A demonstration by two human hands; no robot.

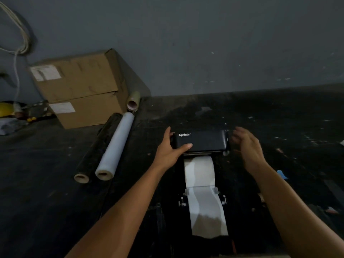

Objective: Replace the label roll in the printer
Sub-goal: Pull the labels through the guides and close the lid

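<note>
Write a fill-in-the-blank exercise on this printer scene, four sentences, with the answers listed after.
1. The left hand grips the black printer's ____ end.
2. The brand word on the printer's lid reads ____.
3. The strip of white label paper runs from the printer ____ the person.
4. Left of the printer lie a black roll and a ____ roll, side by side.

Answers: left; Xprinter; toward; white
</note>
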